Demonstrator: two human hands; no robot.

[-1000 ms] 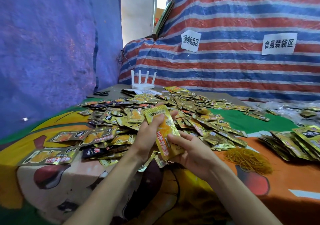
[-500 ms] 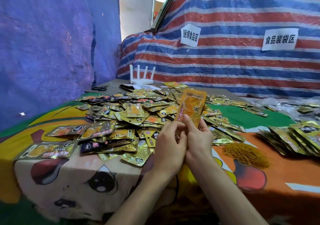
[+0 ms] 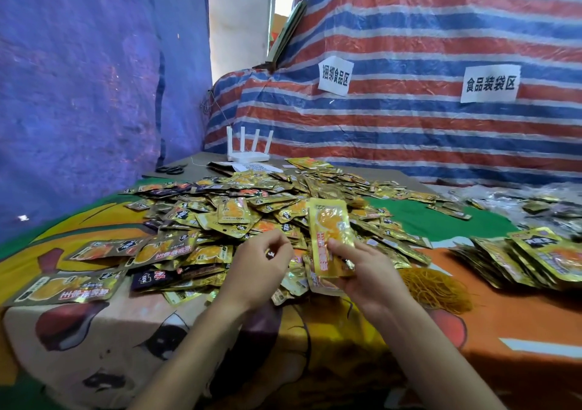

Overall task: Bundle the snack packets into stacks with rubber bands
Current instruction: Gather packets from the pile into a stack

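Head view: nearest is the cartoon cloth [image 3: 504,331] over the table edge. L hand [image 3: 258,268] hovers low over the pile's near edge, fingers curled under; can't tell if it pinches a pkt or nothing. R hand [image 3: 368,271] grips a thin stack [image 3: 330,236] of gold pkts, thumb across the front, stack upright but tilted, above the pile. Bands [image 3: 434,286] lie in a tangle on the cloth just right of R hand. Beyond, the pile [image 3: 252,204] of loose pkts sprawls across mid-table, w/ a separate heap [image 3: 535,258] at far right. Scissors [image 3: 171,169] and router [image 3: 248,148] sit at the back. Risks, as I judge: foil looks slick, so a one-hand grip could let the stack fan or slide when another pkt goes on. Pulling one band from the tangle may drag several. Uneven edges could make a band slip off.
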